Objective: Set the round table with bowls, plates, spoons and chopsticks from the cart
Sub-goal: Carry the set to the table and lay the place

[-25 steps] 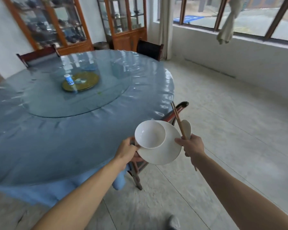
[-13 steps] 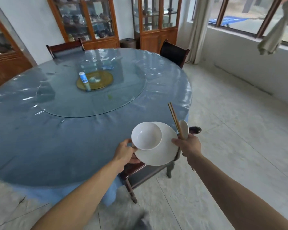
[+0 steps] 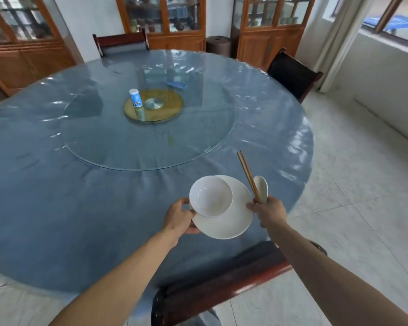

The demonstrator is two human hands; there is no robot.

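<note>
My left hand grips the left rim of a white plate, and a white bowl rests on the plate's upper left part. Both hang above the near right part of the round table, which has a blue cloth under clear plastic. My right hand is closed around a pair of brown chopsticks and a white spoon, which point up and away, just right of the plate. The cart is out of view.
A glass turntable sits mid-table with a gold disc and a small blue-and-white canister. A dark red chair back is right below my arms. Two more chairs stand at the far side, wooden cabinets behind.
I have stepped closer and turned left: the table now fills the view, the near chair lies under my arms, and the plate, bowl, chopsticks and spoon are now over the tabletop.
</note>
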